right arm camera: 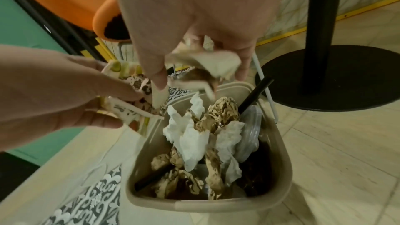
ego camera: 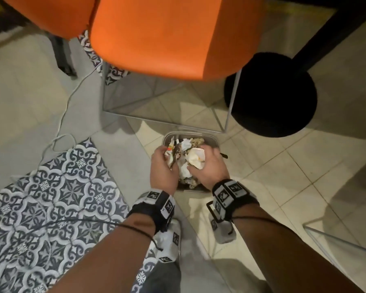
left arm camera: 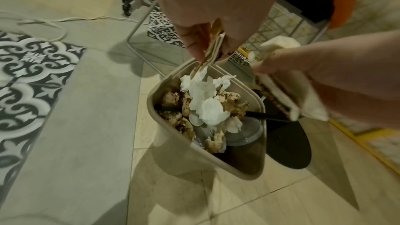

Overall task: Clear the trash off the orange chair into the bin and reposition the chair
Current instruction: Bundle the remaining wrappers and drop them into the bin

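Observation:
The orange chair (ego camera: pixel 161 34) stands at the top of the head view, and nothing lies on the part of its seat that shows. On the floor in front of it, the beige bin (ego camera: pixel 211 137) is heaped with white tissues (left arm camera: pixel 205 102), brown crumpled paper (right arm camera: pixel 225 109) and a black straw (right arm camera: pixel 255 93). Both hands hover over the bin. My left hand (ego camera: pixel 167 153) pinches a flat printed wrapper (right arm camera: pixel 129 95) by its edge. My right hand (ego camera: pixel 201 159) grips a cream crumpled paper (right arm camera: pixel 207 64) just above the bin's far rim.
A black round table base (ego camera: pixel 270 96) and its post stand right of the chair, close to the bin. A second orange chair (ego camera: pixel 57 13) is at the top left. A white cable (ego camera: pixel 66 106) trails across the grey floor. Patterned tiles (ego camera: pixel 51 197) lie on the left.

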